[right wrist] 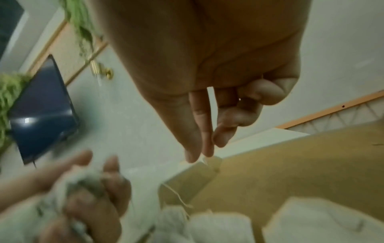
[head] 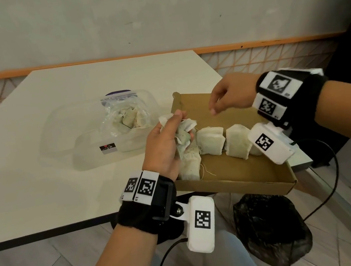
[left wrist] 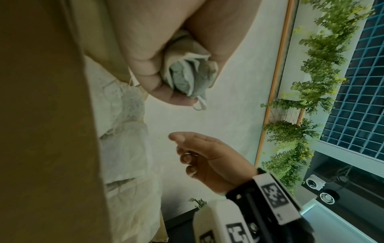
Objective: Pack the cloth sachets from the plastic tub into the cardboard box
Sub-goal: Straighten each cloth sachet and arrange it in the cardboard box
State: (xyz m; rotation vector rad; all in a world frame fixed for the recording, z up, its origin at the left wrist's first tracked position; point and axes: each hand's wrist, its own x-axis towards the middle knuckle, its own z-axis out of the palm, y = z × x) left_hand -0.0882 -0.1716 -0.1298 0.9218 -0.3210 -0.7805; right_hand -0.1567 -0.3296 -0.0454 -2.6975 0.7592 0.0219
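At the centre of the head view, the left hand (head: 167, 143) clenches a crumpled bunch of cloth sachets (head: 183, 135) just above the left end of the cardboard box (head: 240, 180); the left wrist view shows the fingers curled tight round the bundle (left wrist: 187, 77). To the right of centre, the right hand (head: 231, 96) hovers over the box with nothing in it, fingers loosely bent and released; the right wrist view shows those fingers (right wrist: 199, 125) hanging down over the box's far wall. In the box, a row of packed sachets (head: 211, 141) stands side by side along the middle, its right end hidden behind the wrist camera, so I cannot tell how many there are. Left of centre on the white tabletop (head: 39, 176), the clear plastic tub (head: 61, 136) holds a clear zip bag (head: 122, 115) with more sachets inside. A black bag (head: 273, 229) lies on the floor at lower right.
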